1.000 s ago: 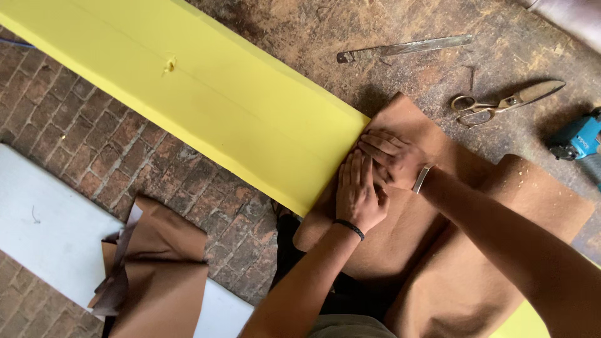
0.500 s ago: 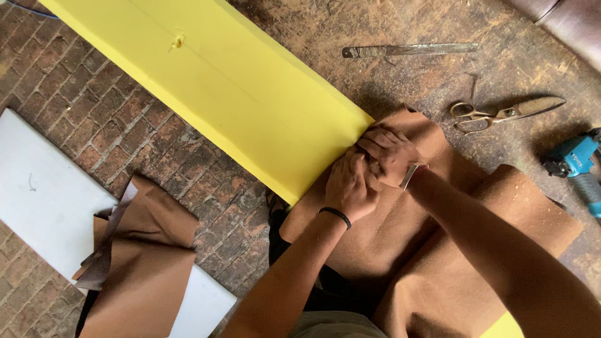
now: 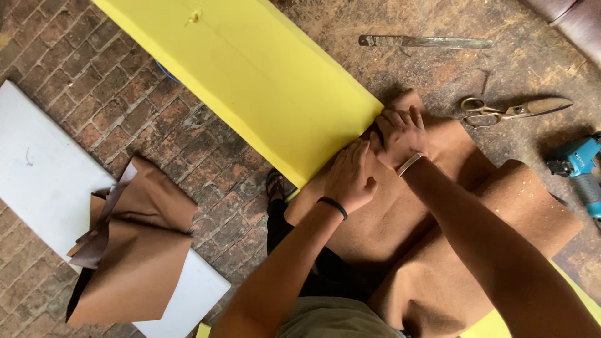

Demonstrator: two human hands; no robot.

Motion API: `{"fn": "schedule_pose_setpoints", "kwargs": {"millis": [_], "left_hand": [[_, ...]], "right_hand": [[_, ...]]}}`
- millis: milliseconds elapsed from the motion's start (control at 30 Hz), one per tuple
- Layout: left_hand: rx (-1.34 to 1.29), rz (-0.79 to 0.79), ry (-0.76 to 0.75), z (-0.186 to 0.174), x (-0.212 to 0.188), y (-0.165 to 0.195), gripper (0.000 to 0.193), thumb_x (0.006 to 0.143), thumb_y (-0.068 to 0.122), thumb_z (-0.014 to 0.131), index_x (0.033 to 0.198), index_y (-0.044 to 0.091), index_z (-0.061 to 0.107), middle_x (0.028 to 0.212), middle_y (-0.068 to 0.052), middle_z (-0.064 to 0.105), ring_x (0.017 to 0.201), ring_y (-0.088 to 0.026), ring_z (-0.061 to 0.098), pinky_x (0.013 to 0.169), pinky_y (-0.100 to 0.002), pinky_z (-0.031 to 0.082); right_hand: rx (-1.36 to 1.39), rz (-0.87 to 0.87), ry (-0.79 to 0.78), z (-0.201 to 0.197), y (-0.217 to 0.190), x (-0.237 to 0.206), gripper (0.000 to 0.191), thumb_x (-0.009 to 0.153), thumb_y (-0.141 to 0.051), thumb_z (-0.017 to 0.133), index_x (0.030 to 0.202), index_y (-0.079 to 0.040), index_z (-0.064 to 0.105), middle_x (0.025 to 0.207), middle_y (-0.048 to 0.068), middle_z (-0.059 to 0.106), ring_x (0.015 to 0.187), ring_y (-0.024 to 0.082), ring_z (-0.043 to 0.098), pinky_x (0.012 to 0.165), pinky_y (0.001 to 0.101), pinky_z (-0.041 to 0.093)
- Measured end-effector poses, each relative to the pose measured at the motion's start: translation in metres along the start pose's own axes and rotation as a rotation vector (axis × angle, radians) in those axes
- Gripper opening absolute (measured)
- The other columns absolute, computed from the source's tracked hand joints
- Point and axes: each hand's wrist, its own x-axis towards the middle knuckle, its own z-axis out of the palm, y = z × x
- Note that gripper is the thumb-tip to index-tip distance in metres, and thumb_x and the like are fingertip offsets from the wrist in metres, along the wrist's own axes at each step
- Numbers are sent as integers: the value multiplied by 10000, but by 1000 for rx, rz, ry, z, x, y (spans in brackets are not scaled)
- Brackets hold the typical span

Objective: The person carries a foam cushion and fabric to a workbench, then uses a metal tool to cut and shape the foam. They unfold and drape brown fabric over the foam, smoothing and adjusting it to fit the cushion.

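Observation:
A long yellow foam slab [image 3: 250, 81] runs diagonally from the top left to the middle. Its lower end is wrapped in a brown fabric sheet [image 3: 413, 238]. My left hand [image 3: 350, 178], with a black band on the wrist, presses on the brown fabric at the foam's end. My right hand [image 3: 400, 134], with a metal bracelet, lies just beyond it and grips the fabric's edge against the foam.
Scissors [image 3: 513, 111] and a long flat metal blade [image 3: 426, 42] lie on the floor at the upper right. A blue power tool [image 3: 579, 164] sits at the right edge. A white board [image 3: 37, 169] with folded brown fabric [image 3: 134, 250] on it is at the left. The floor is brick.
Both hands have stayed on the fabric at the foam's end, kneading it slightly. The view has shifted, so the foam and hands sit a little higher and further right.

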Motion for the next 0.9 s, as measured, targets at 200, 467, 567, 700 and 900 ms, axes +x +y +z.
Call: {"fn": "schedule_pose_setpoints", "kwargs": {"millis": [200, 467, 567, 700, 900], "left_hand": [[163, 6, 143, -11, -67, -13, 751, 865, 181, 673, 1514, -26, 357, 1604, -283, 357, 1491, -411, 384, 1249, -532, 274], [160, -127, 136, -22, -66, -1, 676, 732, 134, 646, 1342, -73, 442, 1480, -371, 428, 1407, -455, 454, 1232, -553, 324], [128, -248, -68, -29, -57, -4, 644, 748, 176, 662, 1311, -66, 465, 1393, -325, 504, 1320, -416, 524, 1186, -521, 375], [-17, -238, -128, -38, -62, -21, 611, 799, 250, 717, 1289, -36, 491, 1297, -250, 568, 1214, -368, 578, 1085, -507, 450], [-33, -122, 426, -42, -103, -65, 232, 971, 102, 677, 1182, 86, 583, 1218, -118, 669, 1196, -250, 653, 1113, -439, 513]], "right_hand": [[450, -458, 136, 14, -26, -11, 253, 968, -191, 673, 1197, -110, 740, 1217, 93, 745, 1138, 257, 705, 1055, 410, 540], [411, -502, 155, 18, -53, -15, 349, 913, -338, 664, 1124, -72, 745, 1139, 126, 741, 1088, 295, 702, 1046, 464, 537], [298, -513, 112, 20, -48, -10, 384, 936, -461, 645, 1084, -121, 747, 1137, 118, 745, 1098, 281, 706, 1066, 488, 521], [294, -492, 110, 20, -49, -9, 401, 889, -450, 644, 1074, -114, 760, 1113, 144, 759, 1070, 294, 702, 1048, 502, 518], [584, -521, -39, 13, -86, -19, 242, 940, -258, 650, 1085, -109, 774, 1044, 98, 780, 963, 240, 742, 814, 413, 608]]}}
